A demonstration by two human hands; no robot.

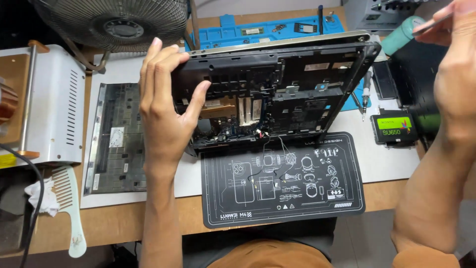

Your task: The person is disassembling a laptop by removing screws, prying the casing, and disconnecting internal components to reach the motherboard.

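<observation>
Clearly, left hand [166,106] grip spread, clasping tilted laptop chassis [277,84] edge, right hand [453,54] pinching thin tool [432,23].

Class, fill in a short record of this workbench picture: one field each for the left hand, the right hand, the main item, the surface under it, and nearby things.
Left hand: left hand grips the left edge of the opened laptop chassis, tilted up on its front edge.
Right hand: right hand raised at top right, pinching a thin tool.
Surface: black printed work mat on a wooden table.
Nearby: loose keyboard panel, pale comb, fan, solid-state drive.
</observation>
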